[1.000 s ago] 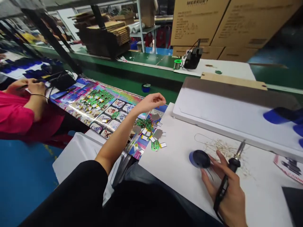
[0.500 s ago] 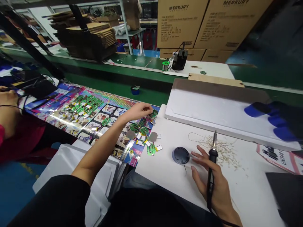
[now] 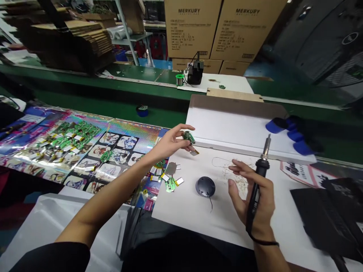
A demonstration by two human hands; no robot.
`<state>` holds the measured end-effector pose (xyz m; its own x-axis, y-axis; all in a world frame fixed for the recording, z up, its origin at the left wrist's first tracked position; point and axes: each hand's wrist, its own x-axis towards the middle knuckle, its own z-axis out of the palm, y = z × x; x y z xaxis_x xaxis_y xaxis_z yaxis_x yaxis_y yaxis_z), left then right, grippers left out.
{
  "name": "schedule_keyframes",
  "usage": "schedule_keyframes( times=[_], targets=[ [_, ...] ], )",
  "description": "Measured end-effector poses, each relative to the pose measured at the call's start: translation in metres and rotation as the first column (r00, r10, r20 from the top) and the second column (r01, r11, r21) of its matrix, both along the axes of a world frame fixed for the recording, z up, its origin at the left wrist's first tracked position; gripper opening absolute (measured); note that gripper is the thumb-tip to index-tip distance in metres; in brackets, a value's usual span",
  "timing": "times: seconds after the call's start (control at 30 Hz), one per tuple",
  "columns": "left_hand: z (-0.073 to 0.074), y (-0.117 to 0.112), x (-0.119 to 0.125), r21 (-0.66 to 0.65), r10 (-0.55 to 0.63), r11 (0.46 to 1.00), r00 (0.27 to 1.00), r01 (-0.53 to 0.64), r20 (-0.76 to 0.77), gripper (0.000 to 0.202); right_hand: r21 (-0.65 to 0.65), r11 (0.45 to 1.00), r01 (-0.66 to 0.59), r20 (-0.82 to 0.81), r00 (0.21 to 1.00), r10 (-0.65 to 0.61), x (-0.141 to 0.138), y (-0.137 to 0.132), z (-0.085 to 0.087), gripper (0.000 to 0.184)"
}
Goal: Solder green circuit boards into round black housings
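My left hand [image 3: 177, 141] is closed on a small green circuit board [image 3: 188, 137], lifted above the white board's left part. A silver battery [image 3: 194, 150] dangles below it. My right hand [image 3: 252, 189] holds a black soldering iron [image 3: 256, 189], its metal tip pointing up and away from me; the thumb and fingertips stay apart. Between the hands, a round dark speaker-like housing [image 3: 205, 186] lies on the white work board [image 3: 181, 206] with a thin black wire coming out. Left of it sit several circuit boards [image 3: 170, 184] with batteries and a grey disc [image 3: 171, 168].
A pile of circuit boards [image 3: 75, 136] covers the picture-printed sheet at left. A white tray [image 3: 227, 122] with blue cups [image 3: 275, 125] stands behind the work board. Yellowish bits [image 3: 239, 181] lie near my right hand. A solder spool [image 3: 179, 79] is on the shelf.
My left hand has picked up a circuit board with its battery and moved right, above the white board. My right hand still holds the soldering iron, slightly raised. The view has turned right.
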<state>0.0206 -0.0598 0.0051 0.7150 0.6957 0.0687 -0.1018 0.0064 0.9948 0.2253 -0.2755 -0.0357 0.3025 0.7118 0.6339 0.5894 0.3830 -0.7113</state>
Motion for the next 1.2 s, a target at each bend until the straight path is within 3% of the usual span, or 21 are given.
schedule_keyframes(
  times=[0.13,0.23,0.43,0.63,0.73,0.87,0.97,1.07,1.13,1.2],
  targets=[
    [-0.001,-0.022,0.012,-0.057,-0.118,0.991,0.993,0.118,0.002,0.031,0.027,1.0,-0.015,0.009,1.0,0.014,-0.008,0.012,0.006,0.05],
    [-0.005,-0.034,0.019,-0.075,-0.099,0.992,0.995,0.101,0.033,0.023,0.018,1.0,0.0,0.037,0.999,0.0,-0.017,0.022,0.012,0.05],
    [-0.016,-0.045,0.025,-0.097,-0.012,0.995,0.998,0.018,0.069,0.034,0.022,0.999,-0.035,0.162,0.986,0.031,-0.026,0.034,0.012,0.053],
    [-0.019,-0.054,0.031,-0.383,-0.02,0.921,0.992,0.068,0.128,0.043,0.073,0.988,-0.134,0.222,0.968,0.115,-0.026,0.039,0.002,0.064],
    [-0.021,-0.058,0.034,-0.391,-0.042,0.914,0.985,0.105,0.166,0.043,0.098,0.989,-0.111,0.216,0.972,0.087,-0.028,0.039,0.0,0.066],
    [-0.022,-0.057,0.032,-0.23,-0.107,0.963,0.982,0.142,0.159,0.037,0.067,0.993,-0.1,0.149,0.985,0.089,-0.025,0.033,0.003,0.063],
    [-0.018,-0.049,0.021,0.1,-0.172,0.98,0.985,0.17,0.007,0.025,0.049,0.993,-0.11,0.072,0.992,0.106,-0.012,0.022,0.007,0.062],
    [-0.014,-0.043,0.007,0.39,-0.266,0.846,0.922,0.363,-0.282,0.037,0.067,0.997,-0.035,0.051,0.998,0.031,0.009,0.011,0.006,0.067],
    [-0.016,-0.046,0.003,0.429,-0.348,0.732,0.832,0.529,-0.432,0.061,0.078,0.997,0.013,0.057,0.998,-0.017,0.021,0.005,0.002,0.069],
    [-0.021,-0.055,0.005,0.448,-0.367,0.666,0.784,0.597,-0.5,0.076,0.075,0.997,0.034,0.058,0.998,-0.039,0.028,0.002,-0.004,0.069]
  ],
)
